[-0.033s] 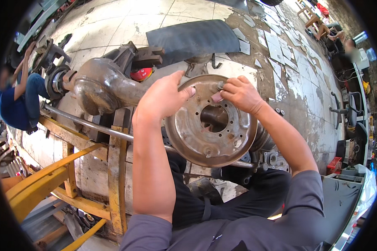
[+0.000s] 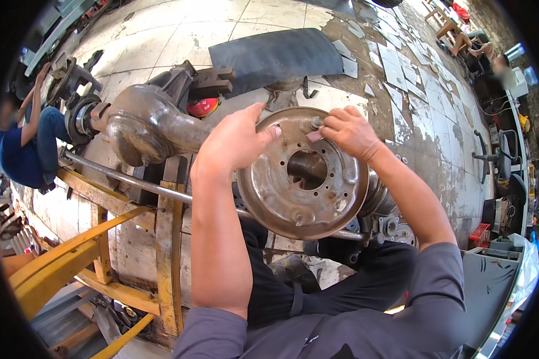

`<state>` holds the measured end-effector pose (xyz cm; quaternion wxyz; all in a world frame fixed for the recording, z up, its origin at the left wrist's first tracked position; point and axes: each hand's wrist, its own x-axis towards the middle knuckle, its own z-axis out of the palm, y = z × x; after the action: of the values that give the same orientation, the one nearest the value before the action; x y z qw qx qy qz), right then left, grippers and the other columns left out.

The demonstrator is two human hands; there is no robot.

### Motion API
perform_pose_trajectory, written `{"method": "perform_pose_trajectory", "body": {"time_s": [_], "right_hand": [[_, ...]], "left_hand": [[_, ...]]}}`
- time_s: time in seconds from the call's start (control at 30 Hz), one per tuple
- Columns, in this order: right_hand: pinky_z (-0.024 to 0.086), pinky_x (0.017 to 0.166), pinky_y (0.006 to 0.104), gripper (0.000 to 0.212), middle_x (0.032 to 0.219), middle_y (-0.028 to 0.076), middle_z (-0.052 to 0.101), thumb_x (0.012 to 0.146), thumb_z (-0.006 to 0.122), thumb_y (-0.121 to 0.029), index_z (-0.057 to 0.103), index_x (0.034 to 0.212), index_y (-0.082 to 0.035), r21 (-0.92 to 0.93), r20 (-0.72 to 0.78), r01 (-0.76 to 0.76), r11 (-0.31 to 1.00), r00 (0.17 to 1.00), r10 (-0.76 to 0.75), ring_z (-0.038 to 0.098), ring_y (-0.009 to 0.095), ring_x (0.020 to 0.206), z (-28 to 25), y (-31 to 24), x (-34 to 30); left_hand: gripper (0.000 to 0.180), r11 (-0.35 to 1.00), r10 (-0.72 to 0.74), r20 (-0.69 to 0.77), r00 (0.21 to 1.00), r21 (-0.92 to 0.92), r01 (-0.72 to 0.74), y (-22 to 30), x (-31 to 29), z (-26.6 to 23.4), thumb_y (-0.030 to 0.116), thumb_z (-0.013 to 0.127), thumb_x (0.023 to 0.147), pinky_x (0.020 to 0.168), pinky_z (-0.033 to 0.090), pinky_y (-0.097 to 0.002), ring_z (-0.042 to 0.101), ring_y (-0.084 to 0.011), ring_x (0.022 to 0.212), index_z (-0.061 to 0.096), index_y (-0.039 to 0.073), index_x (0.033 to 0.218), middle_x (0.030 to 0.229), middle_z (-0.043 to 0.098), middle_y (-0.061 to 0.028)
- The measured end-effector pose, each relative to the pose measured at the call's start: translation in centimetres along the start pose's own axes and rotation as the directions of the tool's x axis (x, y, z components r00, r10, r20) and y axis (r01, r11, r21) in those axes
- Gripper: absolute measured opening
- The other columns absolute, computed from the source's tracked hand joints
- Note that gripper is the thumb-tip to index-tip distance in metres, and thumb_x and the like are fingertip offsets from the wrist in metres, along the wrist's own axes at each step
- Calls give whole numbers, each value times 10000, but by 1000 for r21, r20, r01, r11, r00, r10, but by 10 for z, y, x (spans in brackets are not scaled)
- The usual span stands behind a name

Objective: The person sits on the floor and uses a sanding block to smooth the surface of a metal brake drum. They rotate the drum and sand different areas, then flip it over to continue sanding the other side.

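A round, worn metal brake backing plate point(image 2: 268, 200) stands tilted in front of me, with a large hole in its centre and several small bolt holes. My left hand point(image 2: 233, 136) grips its upper left rim, thumb on the front face and the fingertips partly behind the edge. At the upper right of the plate, my right hand point(image 2: 350, 133) pinches a small pinkish piece point(image 2: 314, 136), like folded sandpaper, against the face. It sits close beside a raised round stud point(image 2: 315, 122). The fingertips partly cover the piece.
A big axle housing point(image 2: 141, 122) lies left on a yellow stand point(image 2: 169, 257), with a long metal rod point(image 2: 126, 176) alongside. A black sheet point(image 2: 275, 57) and broken tiles point(image 2: 395, 66) are on the floor. A co-worker point(image 2: 24, 146) crouches far left; another person sits far right.
My right hand has shifted slightly to the right, with the pinkish piece still in its fingers. My left hand keeps its hold on the plate.
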<state>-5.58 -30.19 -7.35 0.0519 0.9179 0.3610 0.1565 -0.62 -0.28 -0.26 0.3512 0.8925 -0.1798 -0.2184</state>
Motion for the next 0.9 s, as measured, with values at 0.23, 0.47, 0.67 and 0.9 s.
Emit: {"method": "perform_pose_trajectory", "body": {"time_s": [0.23,0.47,0.67,0.9], "right_hand": [[436,850,323,93,860,-57,606,787,643,-232,680,866,-201,-84,-44,-49,995,998,45,603,140,978,-13,19,-26],[441,872,328,80,923,-39,616,786,645,-207,652,853,-164,-103,-17,-22,994,1000,20,603,157,1011,0,28,-15],[440,909,346,149,977,-32,645,791,644,-207,680,931,-166,-73,-68,17,997,997,-22,605,167,1059,1,15,-23],[433,874,331,124,942,-40,609,790,626,-216,649,903,-170,-102,-89,20,995,996,-29,599,155,1024,8,16,-11]], "left_hand": [[693,1000,-20,-26,999,9,21,6,-1,-6,329,707,946,1004,510,-399,614,-340,1254,438,5,1497,1370,595,-264],[678,999,-50,6,999,-7,50,9,2,1,349,695,936,1063,465,-415,586,-353,1278,469,-11,1464,1380,591,-249],[680,1000,-30,-33,999,-3,30,1,5,-1,348,695,941,1053,471,-406,604,-343,1260,462,5,1480,1367,608,-236],[680,1000,-21,24,1000,19,20,8,6,-2,313,675,977,981,518,-379,633,-298,1223,409,-9,1513,1371,593,-264]]}}
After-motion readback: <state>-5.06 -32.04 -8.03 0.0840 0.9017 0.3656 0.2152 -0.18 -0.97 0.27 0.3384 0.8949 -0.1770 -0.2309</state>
